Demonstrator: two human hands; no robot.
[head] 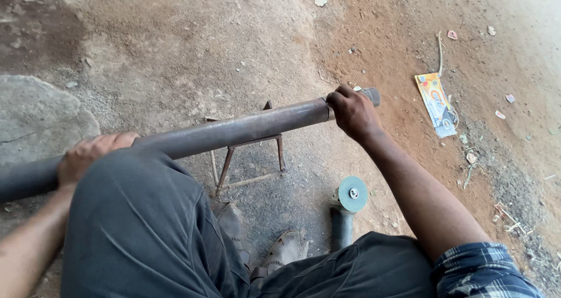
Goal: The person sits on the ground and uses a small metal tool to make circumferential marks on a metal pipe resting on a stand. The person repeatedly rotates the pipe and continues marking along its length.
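A long dark steel pipe (234,129) lies nearly level across a small metal stand (248,157) on the dirt ground. My right hand (352,112) grips the pipe close to its right end. My left hand (90,153) rests on top of the pipe at the left, just above my raised knee in dark grey trousers (140,222). The pipe's far left part runs out of the frame.
An angle grinder (347,201) with a grey disc lies on the ground between my legs. A sandalled foot (286,248) is beside it. A flat stone slab (38,116) lies at the left. A colourful wrapper (436,104) and scattered litter lie on the reddish dirt at the right.
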